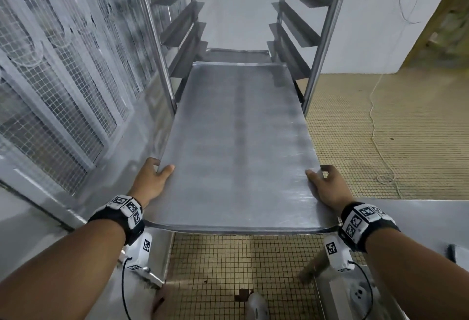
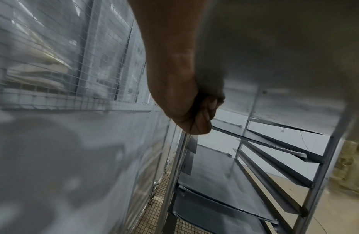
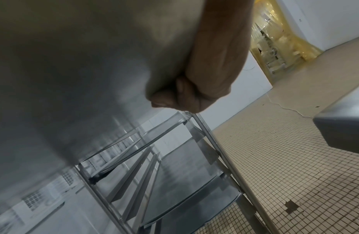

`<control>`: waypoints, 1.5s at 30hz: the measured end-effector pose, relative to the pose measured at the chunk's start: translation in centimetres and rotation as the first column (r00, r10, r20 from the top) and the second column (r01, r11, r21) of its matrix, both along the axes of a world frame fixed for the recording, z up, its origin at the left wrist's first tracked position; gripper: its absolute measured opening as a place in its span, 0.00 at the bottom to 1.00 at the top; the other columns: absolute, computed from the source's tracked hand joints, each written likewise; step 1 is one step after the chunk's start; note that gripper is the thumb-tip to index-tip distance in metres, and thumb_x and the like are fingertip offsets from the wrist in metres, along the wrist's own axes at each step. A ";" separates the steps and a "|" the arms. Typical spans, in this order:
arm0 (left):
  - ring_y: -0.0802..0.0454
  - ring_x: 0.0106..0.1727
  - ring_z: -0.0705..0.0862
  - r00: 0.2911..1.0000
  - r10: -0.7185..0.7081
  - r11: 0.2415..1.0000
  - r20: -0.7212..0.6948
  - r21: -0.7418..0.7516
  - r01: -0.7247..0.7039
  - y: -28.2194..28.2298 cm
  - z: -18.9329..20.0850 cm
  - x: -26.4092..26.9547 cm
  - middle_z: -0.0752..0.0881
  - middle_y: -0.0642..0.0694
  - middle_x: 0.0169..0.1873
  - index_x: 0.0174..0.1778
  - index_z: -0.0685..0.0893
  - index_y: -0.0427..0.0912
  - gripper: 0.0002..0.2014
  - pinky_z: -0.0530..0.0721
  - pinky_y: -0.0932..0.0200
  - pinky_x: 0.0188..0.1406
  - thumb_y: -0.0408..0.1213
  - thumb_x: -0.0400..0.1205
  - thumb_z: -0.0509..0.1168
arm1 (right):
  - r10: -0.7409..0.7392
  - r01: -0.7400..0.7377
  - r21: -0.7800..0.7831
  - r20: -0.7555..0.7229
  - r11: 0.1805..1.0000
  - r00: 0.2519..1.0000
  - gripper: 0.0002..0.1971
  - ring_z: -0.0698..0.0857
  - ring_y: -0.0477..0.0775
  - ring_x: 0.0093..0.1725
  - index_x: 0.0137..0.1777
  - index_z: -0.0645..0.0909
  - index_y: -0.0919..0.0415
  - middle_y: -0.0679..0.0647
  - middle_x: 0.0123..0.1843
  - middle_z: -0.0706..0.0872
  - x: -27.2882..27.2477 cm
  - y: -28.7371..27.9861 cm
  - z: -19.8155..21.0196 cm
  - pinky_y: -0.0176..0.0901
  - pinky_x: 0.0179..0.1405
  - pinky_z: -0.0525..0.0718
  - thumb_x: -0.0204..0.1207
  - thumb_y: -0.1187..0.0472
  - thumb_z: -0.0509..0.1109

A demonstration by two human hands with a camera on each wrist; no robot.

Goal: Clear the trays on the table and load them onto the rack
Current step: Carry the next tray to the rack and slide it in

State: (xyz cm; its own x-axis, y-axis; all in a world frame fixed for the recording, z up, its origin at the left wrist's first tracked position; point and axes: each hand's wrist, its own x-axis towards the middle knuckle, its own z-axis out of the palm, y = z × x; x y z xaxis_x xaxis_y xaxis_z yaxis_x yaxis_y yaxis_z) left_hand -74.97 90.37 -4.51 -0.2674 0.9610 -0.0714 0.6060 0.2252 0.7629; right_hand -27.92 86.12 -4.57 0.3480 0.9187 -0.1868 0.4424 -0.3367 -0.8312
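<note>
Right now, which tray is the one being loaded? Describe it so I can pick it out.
Find the tall steel rack with angled side rails. The held tray pokes halfway out of its front, the left hand and right hand gripping its near corners. Unlike the lower tray, it isn't fully in.

Arms: both forearms bare; no sleeves in view
Left wrist band: black strap; white blocks on top printed with black-and-white square tag markers
Right wrist band: same black strap; same white tagged blocks
Left wrist camera: white housing under the wrist; one square marker on its face; thin black cable looping down
Right wrist camera: white housing; square marker; black cable curving below
</note>
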 end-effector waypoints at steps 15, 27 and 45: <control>0.36 0.64 0.82 0.997 -0.013 1.000 -0.074 -0.018 0.012 7.9 0.9 0.3 0.82 0.38 0.64 0.69 0.77 0.37 0.28 0.79 0.48 0.61 0.56 0.82 0.68 | 0.016 -0.013 -0.030 0.100 0.999 0.995 0.38 0.89 0.61 0.57 0.70 0.75 0.58 0.58 0.57 0.90 0.4 7.2 2.2 0.62 0.64 0.85 0.70 0.29 0.69; 0.37 0.62 0.85 1.000 0.004 1.000 -0.004 0.011 -0.004 8.9 1.6 0.8 0.85 0.34 0.65 0.75 0.77 0.36 0.28 0.83 0.43 0.65 0.48 0.83 0.71 | 0.198 -0.169 -0.125 0.274 0.978 0.941 0.35 0.83 0.62 0.59 0.77 0.71 0.62 0.63 0.67 0.84 0.6 8.9 5.2 0.57 0.61 0.82 0.79 0.36 0.67; 0.42 0.76 0.76 0.980 -0.146 0.983 -0.135 0.088 0.159 0.7 5.9 2.4 0.77 0.40 0.77 0.78 0.76 0.41 0.29 0.74 0.50 0.75 0.50 0.82 0.71 | 0.517 -0.692 0.003 0.662 0.722 0.542 0.30 0.75 0.51 0.77 0.72 0.82 0.46 0.47 0.78 0.78 -8.4 -0.4 4.2 0.59 0.78 0.71 0.71 0.37 0.75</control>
State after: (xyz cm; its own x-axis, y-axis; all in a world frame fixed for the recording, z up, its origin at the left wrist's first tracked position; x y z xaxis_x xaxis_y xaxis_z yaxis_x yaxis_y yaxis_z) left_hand -72.58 91.08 1.40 -0.1181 0.9917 0.0500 0.7210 0.0510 0.6911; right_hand -36.37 85.70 -0.34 -0.3580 0.9291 0.0928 0.8689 0.3679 -0.3311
